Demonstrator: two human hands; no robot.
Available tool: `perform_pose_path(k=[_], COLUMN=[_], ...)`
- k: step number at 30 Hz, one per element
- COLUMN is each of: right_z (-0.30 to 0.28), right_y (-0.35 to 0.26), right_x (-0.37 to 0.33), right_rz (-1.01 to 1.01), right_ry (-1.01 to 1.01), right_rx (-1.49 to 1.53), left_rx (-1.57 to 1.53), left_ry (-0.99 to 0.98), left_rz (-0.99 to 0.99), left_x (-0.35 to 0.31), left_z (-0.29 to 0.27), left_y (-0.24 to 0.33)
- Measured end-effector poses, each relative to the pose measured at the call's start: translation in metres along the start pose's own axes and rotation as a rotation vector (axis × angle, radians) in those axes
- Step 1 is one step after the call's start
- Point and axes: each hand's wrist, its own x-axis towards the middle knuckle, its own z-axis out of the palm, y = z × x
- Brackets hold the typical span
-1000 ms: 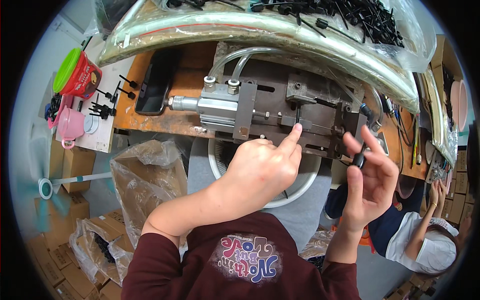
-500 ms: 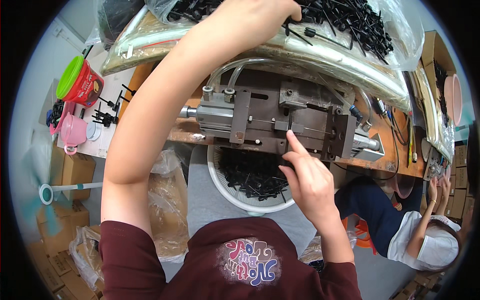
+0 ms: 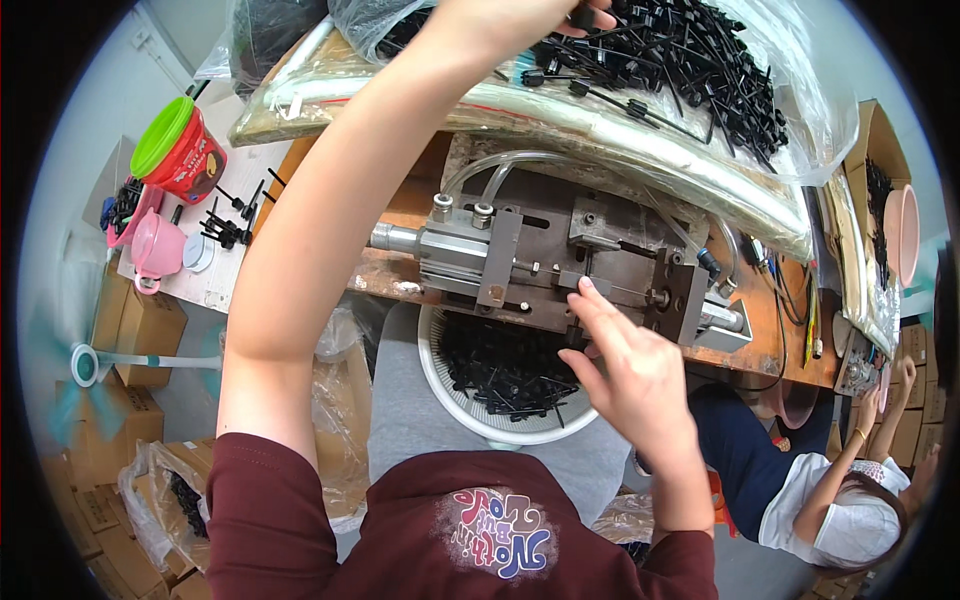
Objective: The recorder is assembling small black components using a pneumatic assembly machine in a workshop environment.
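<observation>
My left hand (image 3: 530,14) reaches to the heap of black plastic parts with thin stems (image 3: 680,75) at the top, partly cut off by the picture's edge. Its fingers close around a black plastic part (image 3: 582,16). My right hand (image 3: 640,375) is at the metal fixture (image 3: 545,225), index fingertip on the small central block (image 3: 572,281). Its thumb is held apart, and the other fingers are bent, partly hidden. A thin dark stem stands at the block beside the index fingertip. Under the fixture, a white basket (image 3: 432,385) of similar black parts rests at my lap.
Air cylinders (image 3: 455,255) with clear hoses flank the fixture. At left are a red tub (image 3: 190,165), a pink cup (image 3: 155,250) and loose black parts (image 3: 225,230). A fan (image 3: 85,365) and cartons stand lower left. Another person (image 3: 850,510) works at right.
The view has shifted, so the bench appears lower. My left hand has moved over the heap, now partly beyond the top edge. My right index finger stays at the block.
</observation>
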Motion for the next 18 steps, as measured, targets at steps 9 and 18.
perform_pose_path(k=[9,18], right_z=[-0.072,-0.041], right_y=[0.06,0.097], right_x=[0.164,0.26], right_rz=[-0.224,-0.157], right_ry=[0.424,0.054], right_rx=[-0.127,-0.455], left_rx=[-0.587,-0.085], left_ry=[-0.043,-0.258], left_rz=[-0.259,-0.135], left_x=[-0.09,-0.166], left_z=[-0.028,-0.003], left_y=[0.038,0.033])
